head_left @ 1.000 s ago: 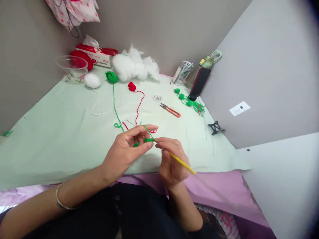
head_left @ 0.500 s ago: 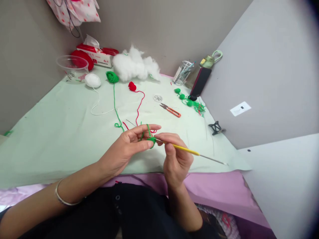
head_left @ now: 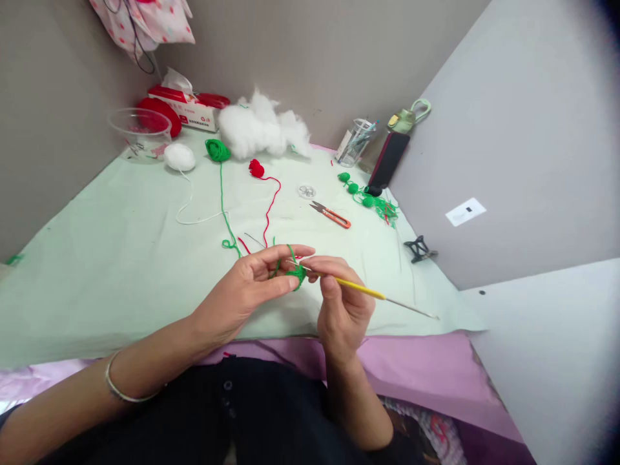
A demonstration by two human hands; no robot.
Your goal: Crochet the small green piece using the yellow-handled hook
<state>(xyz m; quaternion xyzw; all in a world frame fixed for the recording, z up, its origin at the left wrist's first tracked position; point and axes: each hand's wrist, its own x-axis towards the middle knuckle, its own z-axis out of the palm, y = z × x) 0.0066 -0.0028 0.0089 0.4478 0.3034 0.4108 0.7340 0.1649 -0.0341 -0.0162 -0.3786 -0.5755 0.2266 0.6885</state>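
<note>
A small green crochet piece [head_left: 297, 276] is pinched between the thumb and fingers of my left hand [head_left: 256, 274], whose index finger stretches out with green yarn over it. My right hand [head_left: 343, 297] grips a crochet hook [head_left: 361, 288] with a yellow handle and metal tips. The hook's near tip lies at the top of the green piece, between both hands. From the green yarn ball [head_left: 217, 150] a strand runs down the table to my left hand. Fingers partly hide the stitches.
Beyond my hands lie orange thread snips [head_left: 330, 214], a small clear dish [head_left: 307, 192], a red yarn ball [head_left: 256, 168] and a white yarn ball [head_left: 179, 157]. White stuffing [head_left: 264, 126] is heaped at the back. Green crocheted balls [head_left: 353, 188] and a phone [head_left: 389, 161] are at the right.
The hook has shifted slightly left, and its near tip now shows past the green piece. My left index finger sits slightly lower. Both hands keep their hold.
</note>
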